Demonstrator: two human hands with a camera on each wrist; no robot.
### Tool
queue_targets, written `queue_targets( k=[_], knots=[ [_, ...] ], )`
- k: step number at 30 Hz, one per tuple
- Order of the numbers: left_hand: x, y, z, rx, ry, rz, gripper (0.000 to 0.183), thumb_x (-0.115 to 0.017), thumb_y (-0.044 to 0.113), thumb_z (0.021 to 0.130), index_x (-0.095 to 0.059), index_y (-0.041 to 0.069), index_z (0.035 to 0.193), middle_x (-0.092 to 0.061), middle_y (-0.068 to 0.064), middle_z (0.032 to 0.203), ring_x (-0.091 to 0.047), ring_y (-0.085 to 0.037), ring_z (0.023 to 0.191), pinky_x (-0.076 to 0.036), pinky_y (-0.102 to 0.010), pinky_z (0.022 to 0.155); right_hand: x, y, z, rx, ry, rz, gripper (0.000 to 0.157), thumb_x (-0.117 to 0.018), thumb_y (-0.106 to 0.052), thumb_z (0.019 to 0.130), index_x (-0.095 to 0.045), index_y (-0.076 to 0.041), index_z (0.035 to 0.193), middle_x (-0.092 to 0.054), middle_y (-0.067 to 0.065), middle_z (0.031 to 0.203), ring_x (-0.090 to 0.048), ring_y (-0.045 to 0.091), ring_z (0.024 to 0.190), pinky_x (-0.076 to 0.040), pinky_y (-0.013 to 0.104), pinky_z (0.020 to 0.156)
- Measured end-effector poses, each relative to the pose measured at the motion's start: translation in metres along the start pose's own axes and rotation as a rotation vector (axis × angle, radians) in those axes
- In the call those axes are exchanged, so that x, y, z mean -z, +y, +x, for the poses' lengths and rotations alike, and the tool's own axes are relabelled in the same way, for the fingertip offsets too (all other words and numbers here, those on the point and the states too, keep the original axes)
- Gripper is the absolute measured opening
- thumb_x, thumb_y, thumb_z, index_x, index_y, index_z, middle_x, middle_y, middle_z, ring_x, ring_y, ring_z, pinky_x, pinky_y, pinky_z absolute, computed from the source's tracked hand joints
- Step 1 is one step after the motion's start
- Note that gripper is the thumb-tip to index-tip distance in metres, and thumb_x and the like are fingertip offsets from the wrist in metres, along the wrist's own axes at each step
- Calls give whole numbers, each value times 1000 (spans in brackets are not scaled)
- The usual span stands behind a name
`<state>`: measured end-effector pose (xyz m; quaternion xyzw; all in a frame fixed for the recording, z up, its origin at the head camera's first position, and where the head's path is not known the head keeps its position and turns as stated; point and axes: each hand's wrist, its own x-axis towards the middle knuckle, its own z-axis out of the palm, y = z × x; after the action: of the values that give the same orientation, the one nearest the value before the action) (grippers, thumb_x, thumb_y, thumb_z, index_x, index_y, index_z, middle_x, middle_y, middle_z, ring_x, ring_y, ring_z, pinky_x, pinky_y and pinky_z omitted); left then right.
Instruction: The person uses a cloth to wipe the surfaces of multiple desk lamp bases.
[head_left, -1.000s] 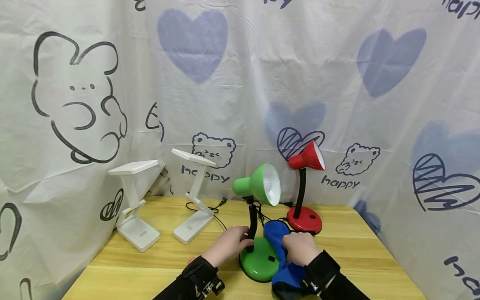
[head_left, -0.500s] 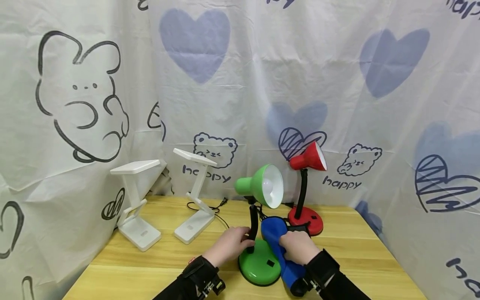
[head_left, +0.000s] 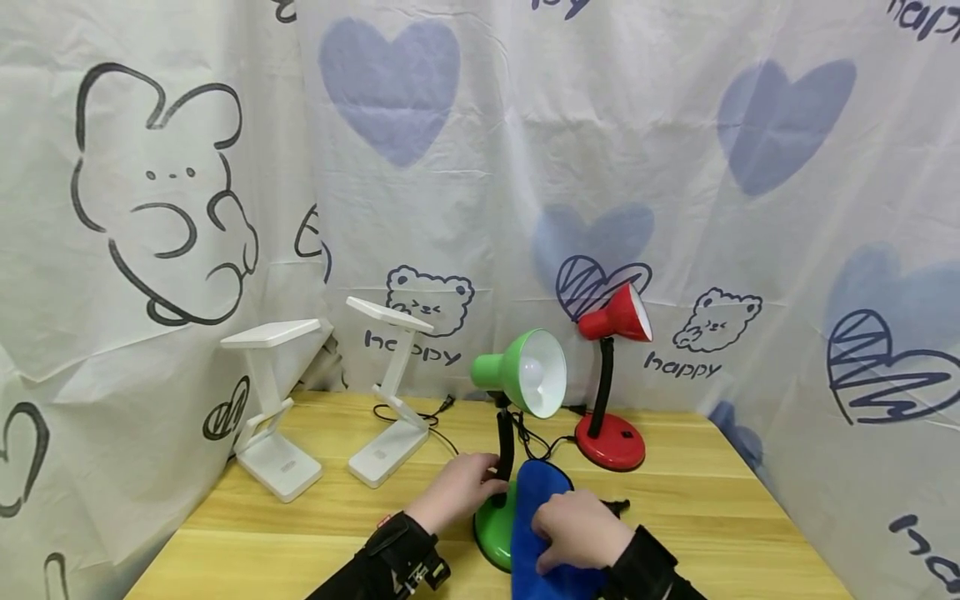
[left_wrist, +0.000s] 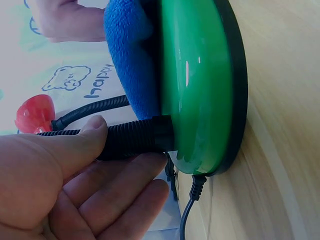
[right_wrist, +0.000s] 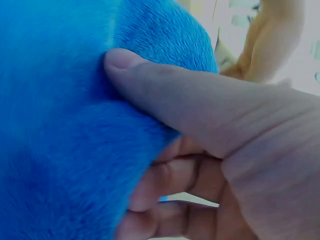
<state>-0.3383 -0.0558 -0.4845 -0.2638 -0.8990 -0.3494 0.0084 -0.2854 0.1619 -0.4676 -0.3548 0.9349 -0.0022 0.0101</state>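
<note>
A green desk lamp [head_left: 517,375] stands upright on the wooden table, its shade facing right. My left hand [head_left: 459,492] holds its black flexible neck [left_wrist: 132,140] low down, thumb on one side and fingers on the other, just above the round green base [left_wrist: 200,85]. In my right hand [head_left: 581,529] is a blue plush cloth [head_left: 531,517] with dark edging, pinched between thumb and fingers. The cloth hides the right part of the base in the head view. In the right wrist view, the thumb presses into the blue pile [right_wrist: 60,150] with the fingers behind it.
A red desk lamp [head_left: 611,442] stands behind to the right. Two white folding lamps [head_left: 277,467] stand on the left side of the table [head_left: 720,517]. Black cables [head_left: 536,442] lie behind the green lamp. Printed curtains [head_left: 480,167] enclose the table.
My right hand has moved slightly left and toward me with the cloth, which now spreads over the right part of the green base. My left hand keeps its hold on the neck.
</note>
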Motion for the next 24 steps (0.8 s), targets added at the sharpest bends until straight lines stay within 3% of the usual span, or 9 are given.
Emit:
queue_targets(
  k=[7, 13, 19, 24],
  knots=[
    [2, -2, -1, 2, -9, -15, 22, -70, 30, 91, -71, 16, 109, -74, 0, 103, -71, -11, 89, -55, -25, 71, -15, -31, 24, -15, 72, -35, 49, -72, -60, 78, -42, -30, 54, -32, -14, 51, -33, 6, 45, -21, 25, 44],
    [3, -2, -4, 2, -30, -12, 24, -69, 31, 92, -69, 16, 111, -72, -1, 103, -70, -12, 88, -54, -25, 69, -27, -46, 41, -107, 173, -46, 57, -69, -57, 80, -30, -27, 51, -21, -9, 47, -26, 11, 39, -14, 30, 40],
    [6, -1, -6, -9, -26, 30, 22, -67, 29, 93, -68, 17, 112, -70, 0, 101, -67, -11, 86, -52, -25, 70, -39, -53, 58, -213, 329, -34, 55, -68, -49, 82, -28, -26, 52, -20, -7, 46, -26, 12, 40, -15, 32, 38],
    [10, -2, -5, -17, -27, 14, 19, -67, 27, 94, -69, 17, 110, -71, -1, 101, -68, -12, 87, -53, -27, 71, -42, -58, 64, -268, 388, -22, 55, -68, -45, 84, -28, -27, 52, -20, -7, 47, -26, 11, 39, -15, 30, 39]
  ],
)
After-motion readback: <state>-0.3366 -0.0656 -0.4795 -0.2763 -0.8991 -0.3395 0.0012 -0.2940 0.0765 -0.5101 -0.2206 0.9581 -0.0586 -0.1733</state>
